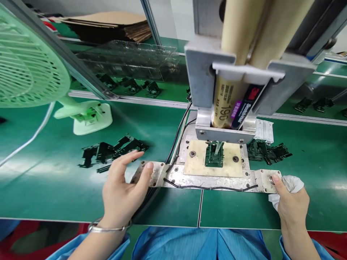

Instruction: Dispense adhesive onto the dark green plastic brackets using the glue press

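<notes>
A metal fixture plate (211, 178) lies on the green bench under an adhesive dispenser (235, 94) with twin cartridges. A small dark part (214, 155) sits on the cream pad below the nozzle. My left hand (123, 189) is open, its thumb pressing the plate's left end block (151, 173), fingers spread above the bench. My right hand (291, 204) holds a white cloth (290, 187) in its closed fingers, with the thumb on the round button (271, 179) at the plate's right end.
A pile of black parts (114, 151) lies left of the plate, another pile (268, 151) to the right. A green desk fan (29, 61) stands at far left. Clear plastic trays (127, 59) and cardboard (114, 23) lie behind. Black cables (176, 141) run to the fixture.
</notes>
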